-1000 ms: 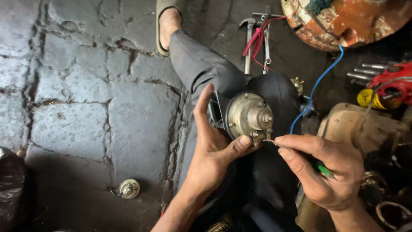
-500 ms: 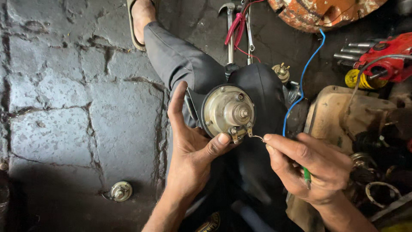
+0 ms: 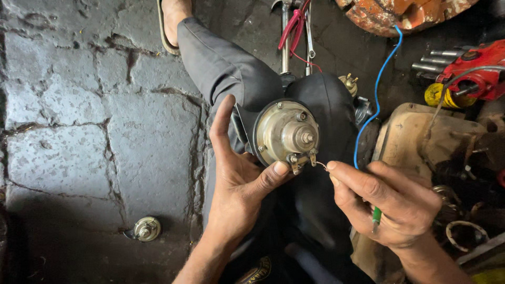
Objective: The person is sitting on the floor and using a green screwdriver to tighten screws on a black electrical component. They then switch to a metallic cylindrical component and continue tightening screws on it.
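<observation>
My left hand grips a round, dull metal horn unit from below, thumb pressed on its lower rim, resting on my dark-trousered knee. My right hand pinches the bare end of a thin wire against one of the small terminals at the horn's lower edge. A blue wire runs up from that hand toward the top of the view. A green-handled tool is tucked in the right palm.
Cracked grey stone floor fills the left, with a small round metal part lying on it. Pliers with red handles, a red tool, a beige casing and a rusty orange object crowd the right and top.
The view has shifted so the horn and hands sit slightly lower and more central. My right hand has held the wire tip at the horn's terminal throughout; the left grip is unchanged.
</observation>
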Motion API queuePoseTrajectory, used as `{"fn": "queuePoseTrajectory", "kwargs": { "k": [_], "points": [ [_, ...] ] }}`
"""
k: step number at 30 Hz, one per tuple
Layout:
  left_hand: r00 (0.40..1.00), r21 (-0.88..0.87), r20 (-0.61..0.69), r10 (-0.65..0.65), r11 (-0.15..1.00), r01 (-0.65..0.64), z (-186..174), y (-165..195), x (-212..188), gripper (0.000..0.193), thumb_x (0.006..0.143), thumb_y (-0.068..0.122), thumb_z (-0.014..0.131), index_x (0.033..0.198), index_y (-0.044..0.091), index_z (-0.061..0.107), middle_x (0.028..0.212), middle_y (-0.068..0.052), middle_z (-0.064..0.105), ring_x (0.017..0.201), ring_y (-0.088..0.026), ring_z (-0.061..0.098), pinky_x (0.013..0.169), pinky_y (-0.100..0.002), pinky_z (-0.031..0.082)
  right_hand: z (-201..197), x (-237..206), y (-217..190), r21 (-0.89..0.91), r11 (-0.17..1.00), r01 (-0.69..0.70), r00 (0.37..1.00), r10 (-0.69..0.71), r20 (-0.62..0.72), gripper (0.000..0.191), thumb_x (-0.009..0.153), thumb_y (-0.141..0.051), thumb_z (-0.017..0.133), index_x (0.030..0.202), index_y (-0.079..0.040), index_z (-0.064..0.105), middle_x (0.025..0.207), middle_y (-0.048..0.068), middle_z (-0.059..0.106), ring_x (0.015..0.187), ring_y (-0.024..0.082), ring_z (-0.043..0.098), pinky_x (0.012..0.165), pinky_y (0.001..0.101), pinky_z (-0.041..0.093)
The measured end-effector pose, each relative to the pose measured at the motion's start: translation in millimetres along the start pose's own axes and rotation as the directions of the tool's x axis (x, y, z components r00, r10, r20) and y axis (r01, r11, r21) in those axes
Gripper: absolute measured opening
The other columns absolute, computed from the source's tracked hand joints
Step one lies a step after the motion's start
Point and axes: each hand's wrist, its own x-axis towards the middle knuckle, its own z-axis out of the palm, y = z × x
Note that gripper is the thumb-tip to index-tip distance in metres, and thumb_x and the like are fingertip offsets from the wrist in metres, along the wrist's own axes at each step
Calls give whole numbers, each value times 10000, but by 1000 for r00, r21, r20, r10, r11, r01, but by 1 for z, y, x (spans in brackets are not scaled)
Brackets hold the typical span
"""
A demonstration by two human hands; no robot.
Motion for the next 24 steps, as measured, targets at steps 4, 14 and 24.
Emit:
{"fn": "queuePoseTrajectory", "kwargs": {
  "k": [4,14,24],
  "points": [
    [1000,-12,17,2,1000,-1,-1,0,1,1091,904,-29,728,1652,243,-18,1438,-254,526,1293,-329,600,1044,-492,570,-2,10,0,51,998,26,999,-28,33,273,800,-13,832,1056,-73,761,808,-7,680,565,80,604,518,225,506],
    [1000,64,13,-11,998,10,-2,2,-1,1086,907,-17,725,1654,216,-28,1430,-272,540,1274,-322,621,1026,-458,574,-15,41,2,84,994,67,978,-83,193,205,773,38,798,969,-7,756,706,28,650,527,113,581,469,269,447],
    [1000,72,19,0,997,-2,0,2,-1,1066,923,-28,715,1657,207,-21,1379,-263,573,1202,-306,654,994,-442,583,-16,60,16,233,970,73,941,-144,305,227,759,18,787,977,-36,754,698,17,629,527,85,577,453,239,425]
  ]
}}
